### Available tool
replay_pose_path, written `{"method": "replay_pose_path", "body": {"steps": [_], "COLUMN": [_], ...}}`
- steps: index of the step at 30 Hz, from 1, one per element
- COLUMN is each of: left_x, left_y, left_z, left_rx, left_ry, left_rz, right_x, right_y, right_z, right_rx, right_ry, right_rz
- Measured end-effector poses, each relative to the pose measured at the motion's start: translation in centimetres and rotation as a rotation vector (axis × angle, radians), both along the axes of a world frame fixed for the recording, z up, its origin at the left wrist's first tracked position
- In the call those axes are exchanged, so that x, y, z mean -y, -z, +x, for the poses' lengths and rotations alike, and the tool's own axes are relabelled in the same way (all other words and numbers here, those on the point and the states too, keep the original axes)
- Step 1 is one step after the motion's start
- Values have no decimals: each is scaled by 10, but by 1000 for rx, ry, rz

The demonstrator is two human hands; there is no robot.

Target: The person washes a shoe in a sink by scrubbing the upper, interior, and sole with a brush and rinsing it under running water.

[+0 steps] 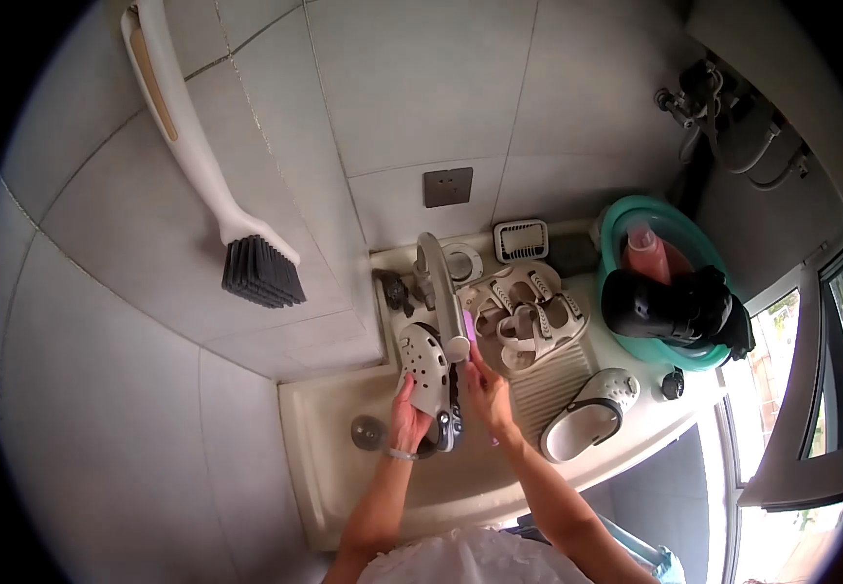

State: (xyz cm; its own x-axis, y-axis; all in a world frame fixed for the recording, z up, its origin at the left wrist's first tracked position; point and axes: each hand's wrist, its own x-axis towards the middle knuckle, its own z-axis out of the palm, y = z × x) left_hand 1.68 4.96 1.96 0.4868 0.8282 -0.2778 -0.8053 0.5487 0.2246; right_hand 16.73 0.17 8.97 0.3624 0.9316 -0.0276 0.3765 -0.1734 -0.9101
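Observation:
My left hand (406,420) is wrapped round a white clog (423,368) with round holes, held tilted over the sink (344,494) beside the faucet (437,282). My right hand (488,394) is closed on a slim purple tool (469,325), whose ends show above and below the fingers; its working part is hidden. The faucet's spout stands between the clog and the tool. On the ribbed washboard to the right lies a second white clog (592,414) with a dark strap. Farther back rests a pair of white sandals (531,316).
A teal basin (608,229) with a pink bottle (643,251) and black items stands at the right. A white brush (198,161) with dark bristles hangs on the left wall. A soap dish (521,240) sits at the back; a drain (369,433) is in the sink.

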Motion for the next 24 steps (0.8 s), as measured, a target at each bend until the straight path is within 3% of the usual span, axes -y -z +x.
{"method": "replay_pose_path", "body": {"steps": [2, 6, 8, 10, 12, 14, 16, 18, 19, 20, 22, 24], "left_x": [0, -4, 10, 15, 15, 13, 2, -10, -13, -16, -4, 12], "left_y": [-8, 0, -40, -27, -24, -30, -27, -26, -19, -2, -6, -4], "left_z": [-2, 5, 13, 20, 24, 29, 18, 7, 12, 13, 23, 29], "left_rx": [157, 254, -10, -550, -563, -419, -387, -257, -226, -133, -322, -279], "left_ry": [-19, -17, 44, -22, -2, -92, 33, 150, 80, 82, 40, 103], "left_rz": [-58, -82, 12, 415, 383, 183, 22, -96, -155, -172, -47, -16], "right_x": [-1, 8, 7, 10, 15, 21, 36, 57, 68, 74, 72, 42], "right_y": [-11, 10, 9, -11, 7, 10, -7, -15, -20, -21, -15, -11], "right_z": [14, 0, -5, -10, -13, -11, -13, -11, -11, -11, -13, -2], "right_rx": [-249, -626, -648, -672, -578, -260, -142, 51, 142, 214, 347, 373], "right_ry": [-41, -92, -42, 57, 52, 52, 79, -11, -74, -127, -171, -74], "right_rz": [-145, -20, 25, -206, -107, -156, -103, 94, 139, 140, 97, 27]}}
